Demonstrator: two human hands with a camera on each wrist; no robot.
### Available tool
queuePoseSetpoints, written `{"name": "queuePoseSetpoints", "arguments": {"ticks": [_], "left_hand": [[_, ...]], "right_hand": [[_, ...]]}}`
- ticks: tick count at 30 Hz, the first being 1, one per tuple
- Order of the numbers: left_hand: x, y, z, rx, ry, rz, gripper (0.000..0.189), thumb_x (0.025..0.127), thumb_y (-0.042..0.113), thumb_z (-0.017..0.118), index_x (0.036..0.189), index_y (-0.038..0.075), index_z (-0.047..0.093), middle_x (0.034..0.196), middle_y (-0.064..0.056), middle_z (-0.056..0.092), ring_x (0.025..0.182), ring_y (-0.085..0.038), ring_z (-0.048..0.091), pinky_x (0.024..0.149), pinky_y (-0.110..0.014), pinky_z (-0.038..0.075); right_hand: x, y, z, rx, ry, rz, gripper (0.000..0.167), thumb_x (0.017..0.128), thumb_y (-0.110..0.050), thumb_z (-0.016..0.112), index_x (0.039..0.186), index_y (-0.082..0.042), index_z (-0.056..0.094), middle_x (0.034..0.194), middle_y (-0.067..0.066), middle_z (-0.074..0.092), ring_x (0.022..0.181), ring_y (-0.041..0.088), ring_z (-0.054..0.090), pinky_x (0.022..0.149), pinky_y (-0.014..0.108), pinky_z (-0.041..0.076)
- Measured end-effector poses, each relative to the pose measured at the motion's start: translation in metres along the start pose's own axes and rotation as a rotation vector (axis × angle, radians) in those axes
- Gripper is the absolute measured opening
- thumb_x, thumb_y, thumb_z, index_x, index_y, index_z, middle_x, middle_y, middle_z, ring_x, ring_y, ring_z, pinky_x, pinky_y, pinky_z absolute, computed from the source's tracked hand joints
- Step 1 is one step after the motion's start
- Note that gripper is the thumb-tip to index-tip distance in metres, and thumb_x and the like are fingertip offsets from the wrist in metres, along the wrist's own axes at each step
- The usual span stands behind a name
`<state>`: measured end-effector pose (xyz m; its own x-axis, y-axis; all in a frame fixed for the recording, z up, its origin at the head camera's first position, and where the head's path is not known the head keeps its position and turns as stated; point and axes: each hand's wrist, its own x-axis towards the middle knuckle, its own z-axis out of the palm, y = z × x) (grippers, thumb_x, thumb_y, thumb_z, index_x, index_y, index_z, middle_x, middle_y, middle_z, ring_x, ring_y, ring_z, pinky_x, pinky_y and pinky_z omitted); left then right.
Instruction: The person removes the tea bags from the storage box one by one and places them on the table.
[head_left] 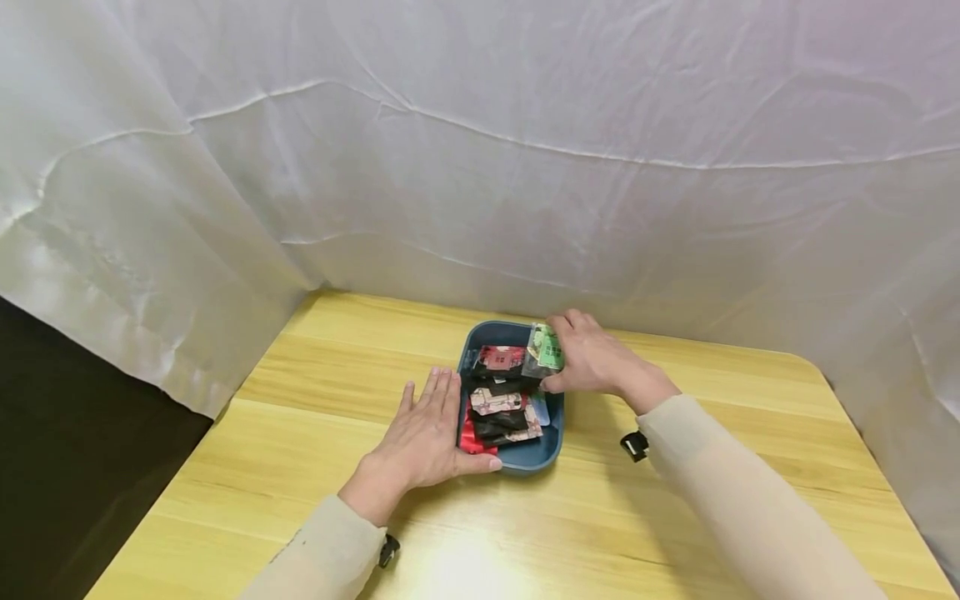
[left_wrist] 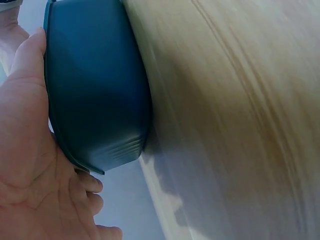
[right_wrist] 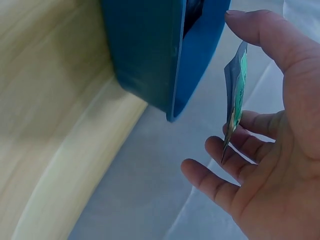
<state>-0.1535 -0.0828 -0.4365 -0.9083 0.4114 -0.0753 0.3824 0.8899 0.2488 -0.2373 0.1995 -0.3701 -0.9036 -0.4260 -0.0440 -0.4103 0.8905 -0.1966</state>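
A blue plastic tray (head_left: pixel 529 461) stands on the table with black, red and pale flower-patterned packets (head_left: pixel 497 402) piled inside. My left hand (head_left: pixel 423 442) lies along its left side, fingers straight and thumb extended over the near rim. From the left wrist view, the palm is beside the tray's outer wall (left_wrist: pixel 100 75). At the tray's far right corner, my right hand (head_left: pixel 592 354) holds a small green-and-black packet (head_left: pixel 546 348) between thumb and fingers. The right wrist view shows this packet edge-on, just outside the tray's opening, with the fingers (right_wrist: pixel 200 175) spread.
The light wood table (head_left: pixel 315 467) extends around the tray. Pale cloth (head_left: pixel 525 208) hangs behind it and along both sides. A dark area (head_left: pixel 75 450) lies beyond the table's left edge. Black buckles (head_left: pixel 634 446) show near both wrists.
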Motion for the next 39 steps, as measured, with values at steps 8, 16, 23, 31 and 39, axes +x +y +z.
{"name": "queuePoseSetpoints", "arguments": {"ticks": [8,16,23,31,39], "left_hand": [[0.003,0.005,0.001,0.003,-0.01,0.017,0.142,0.075,0.1,0.049,0.168,0.0,0.009,0.176,-0.02,0.007,0.165,-0.034,0.003,0.133,-0.058,0.006],[-0.002,0.003,-0.002,0.022,-0.003,0.022,0.141,0.076,0.098,0.053,0.168,-0.001,0.011,0.176,-0.021,0.009,0.165,-0.036,0.005,0.133,-0.057,0.01],[-0.007,0.001,-0.003,-0.014,-0.002,0.033,0.141,0.077,0.096,0.055,0.167,-0.002,0.012,0.175,-0.024,0.013,0.164,-0.037,0.006,0.132,-0.059,0.01],[-0.012,-0.002,-0.006,-0.037,0.003,0.014,0.143,0.076,0.098,0.053,0.167,-0.004,0.011,0.175,-0.023,0.011,0.164,-0.039,0.006,0.132,-0.059,0.011],[-0.017,-0.004,-0.005,-0.049,0.007,0.014,0.143,0.076,0.098,0.053,0.167,-0.005,0.011,0.175,-0.024,0.011,0.164,-0.039,0.006,0.132,-0.059,0.012]], "right_hand": [[-0.014,0.025,-0.012,-0.024,0.028,0.007,0.102,0.078,-0.042,0.088,0.152,0.009,0.041,0.145,0.028,0.048,0.131,0.044,0.049,0.112,0.059,0.046],[-0.028,0.056,-0.01,-0.048,0.024,0.052,0.093,0.078,-0.038,0.088,0.147,0.009,0.045,0.139,0.028,0.051,0.12,0.041,0.053,0.101,0.057,0.052],[-0.02,0.076,-0.012,-0.042,-0.039,0.083,0.093,0.079,-0.035,0.087,0.15,0.007,0.044,0.141,0.029,0.05,0.12,0.042,0.052,0.097,0.057,0.052],[0.004,0.075,0.002,-0.018,-0.139,0.09,0.095,0.079,-0.032,0.087,0.153,0.005,0.04,0.145,0.028,0.049,0.126,0.041,0.049,0.105,0.056,0.049],[0.012,0.074,0.018,-0.03,-0.165,0.098,0.097,0.075,-0.035,0.088,0.151,0.004,0.042,0.141,0.024,0.051,0.122,0.037,0.05,0.103,0.052,0.052]]}}
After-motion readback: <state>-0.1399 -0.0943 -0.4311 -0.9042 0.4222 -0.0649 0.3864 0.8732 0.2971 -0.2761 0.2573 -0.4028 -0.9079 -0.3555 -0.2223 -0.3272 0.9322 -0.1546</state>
